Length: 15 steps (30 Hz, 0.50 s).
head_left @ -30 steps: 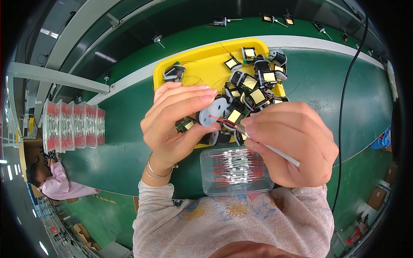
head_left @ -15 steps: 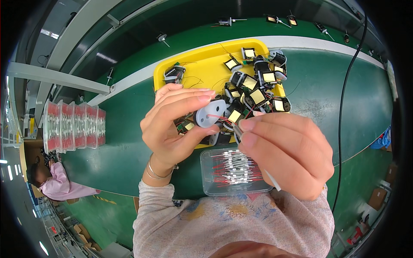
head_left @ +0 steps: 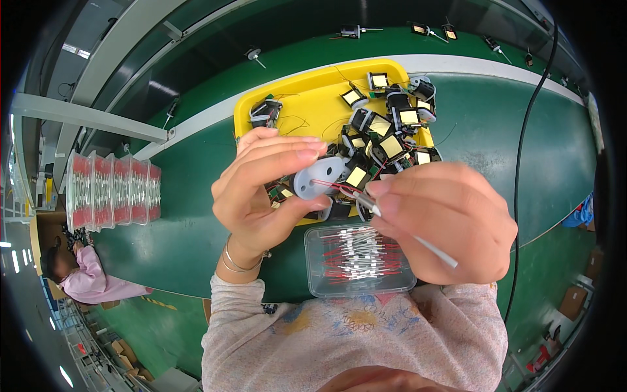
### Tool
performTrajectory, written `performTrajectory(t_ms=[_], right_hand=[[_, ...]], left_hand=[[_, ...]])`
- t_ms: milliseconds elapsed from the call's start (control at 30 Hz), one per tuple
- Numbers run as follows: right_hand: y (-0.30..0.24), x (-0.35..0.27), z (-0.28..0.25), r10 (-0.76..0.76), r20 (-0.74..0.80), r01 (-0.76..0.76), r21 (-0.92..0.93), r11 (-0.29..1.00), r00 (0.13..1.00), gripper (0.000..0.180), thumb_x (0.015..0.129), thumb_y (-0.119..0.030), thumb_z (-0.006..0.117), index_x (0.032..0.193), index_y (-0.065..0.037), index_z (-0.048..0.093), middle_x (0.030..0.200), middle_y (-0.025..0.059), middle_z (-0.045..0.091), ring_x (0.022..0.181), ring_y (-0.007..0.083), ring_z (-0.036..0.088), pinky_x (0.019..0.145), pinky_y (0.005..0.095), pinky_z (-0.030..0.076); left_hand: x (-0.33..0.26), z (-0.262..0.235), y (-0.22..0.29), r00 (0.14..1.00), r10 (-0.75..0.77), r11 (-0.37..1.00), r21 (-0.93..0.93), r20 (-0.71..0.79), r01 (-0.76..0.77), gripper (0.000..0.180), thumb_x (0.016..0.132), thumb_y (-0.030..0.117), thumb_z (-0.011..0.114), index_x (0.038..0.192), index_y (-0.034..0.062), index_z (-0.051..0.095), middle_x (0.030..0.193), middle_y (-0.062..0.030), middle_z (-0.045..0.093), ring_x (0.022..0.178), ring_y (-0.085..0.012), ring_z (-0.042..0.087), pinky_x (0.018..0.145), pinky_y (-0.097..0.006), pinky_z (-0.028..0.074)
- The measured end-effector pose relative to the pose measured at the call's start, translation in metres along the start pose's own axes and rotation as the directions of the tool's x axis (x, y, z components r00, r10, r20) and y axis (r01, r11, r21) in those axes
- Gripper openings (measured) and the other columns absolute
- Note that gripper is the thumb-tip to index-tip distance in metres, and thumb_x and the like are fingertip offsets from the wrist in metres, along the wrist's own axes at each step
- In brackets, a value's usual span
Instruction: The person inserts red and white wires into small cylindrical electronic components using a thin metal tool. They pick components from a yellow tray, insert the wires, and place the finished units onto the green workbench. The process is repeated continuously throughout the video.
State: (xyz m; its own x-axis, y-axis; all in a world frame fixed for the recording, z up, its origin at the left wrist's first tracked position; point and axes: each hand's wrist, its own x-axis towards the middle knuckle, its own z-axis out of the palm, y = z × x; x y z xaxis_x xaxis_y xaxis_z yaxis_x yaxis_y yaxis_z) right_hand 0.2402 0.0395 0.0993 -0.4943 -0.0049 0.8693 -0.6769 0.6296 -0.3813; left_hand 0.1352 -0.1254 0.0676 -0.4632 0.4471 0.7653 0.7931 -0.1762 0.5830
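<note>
Now slanting farther right — pale rod [head_left: 436, 250], pinched in right hand [head_left: 450, 222] — grey disc [head_left: 317, 174] pinched in left hand [head_left: 258, 186].

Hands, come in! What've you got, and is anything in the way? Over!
Left hand holds grey disc. Right hand pinches white stick. Red wires between them. Nothing seen blocking.

Disc [head_left: 319, 174]: smooth matt plastic; tray [head_left: 307, 98]: glossy plastic; box [head_left: 315, 261]: clear plastic; sweater [head_left: 366, 343]: cloth.

The right fingers [head_left: 413, 204] hide the clear box's [head_left: 316, 286] upper right corner.
</note>
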Motion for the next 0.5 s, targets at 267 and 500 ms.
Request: performTrajectory(t_ms=[267, 500], right_hand=[[-0.002, -0.0009, 0.0001, 0.035, -0.016, -0.034, 0.045, 0.998, 0.999, 0.036, 0.049, 0.009, 0.072, 0.083, 0.004, 0.059, 0.076, 0.0137, 0.063, 0.065, 0.0254, 0.063, 0.056, 0.0301, 0.05], [-0.0075, 0.001, -0.002, 0.061, -0.001, -0.061, 0.002, 0.998, 0.998, 0.037, 0.049, 0.007, 0.073, 0.084, 0.003, 0.06, 0.076, 0.0132, 0.063, 0.066, 0.0248, 0.063, 0.057, 0.0295, 0.05]], left_hand=[[-0.0004, -0.0023, 0.0023, 1.0, -0.003, 1.0, 0.01, 0.008, 0.003, 0.037, 0.058, 0.012, 0.077, 0.09, 0.0009, 0.061, 0.087, -0.0121, 0.066, 0.085, -0.0238, 0.063, 0.078, -0.035, 0.041], [0.0007, -0.0017, 0.0033, 1.0, 0.008, 1.0, 0.018, 0.006, -0.008, 0.036, 0.059, 0.013, 0.077, 0.089, 0.0008, 0.061, 0.086, -0.0122, 0.066, 0.085, -0.024, 0.063, 0.078, -0.035, 0.04]])
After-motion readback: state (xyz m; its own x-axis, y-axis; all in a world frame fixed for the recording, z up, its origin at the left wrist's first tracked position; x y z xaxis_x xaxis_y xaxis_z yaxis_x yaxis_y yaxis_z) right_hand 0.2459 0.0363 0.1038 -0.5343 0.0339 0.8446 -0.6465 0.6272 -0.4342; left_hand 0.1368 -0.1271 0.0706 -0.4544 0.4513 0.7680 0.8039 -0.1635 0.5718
